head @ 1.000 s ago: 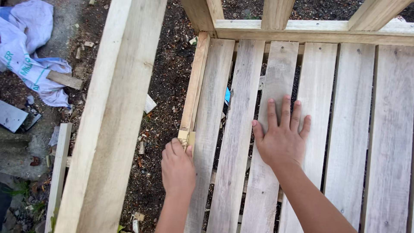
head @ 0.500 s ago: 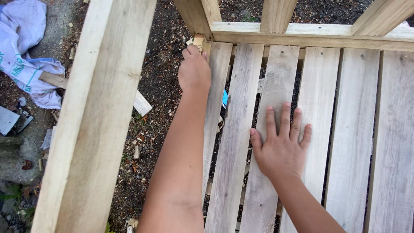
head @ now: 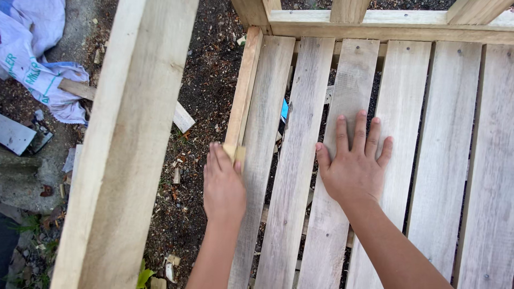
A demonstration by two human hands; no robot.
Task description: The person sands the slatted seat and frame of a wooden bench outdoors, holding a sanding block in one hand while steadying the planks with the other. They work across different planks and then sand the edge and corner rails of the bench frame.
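Note:
A platform of pale wooden slats (head: 407,107) fills the right of the head view. Along its left edge lies a narrow wooden strip (head: 244,91), running up to the frame's corner post. My left hand (head: 222,184) rests at the near end of that strip, fingers curled over its end. My right hand (head: 356,163) lies flat, fingers spread, palm down on the middle slats. It holds nothing. Dark soil shows through the gaps between the slats.
A thick pale timber beam (head: 128,144) crosses the left foreground, close to the camera. A horizontal rail (head: 385,24) bounds the slats at the top. White cloth sacks (head: 32,64), wood offcuts (head: 182,118) and debris lie on dark soil at left.
My left hand has slid back down the narrow strip, from its far end near the corner post to its near end. The right hand stays flat on the slats.

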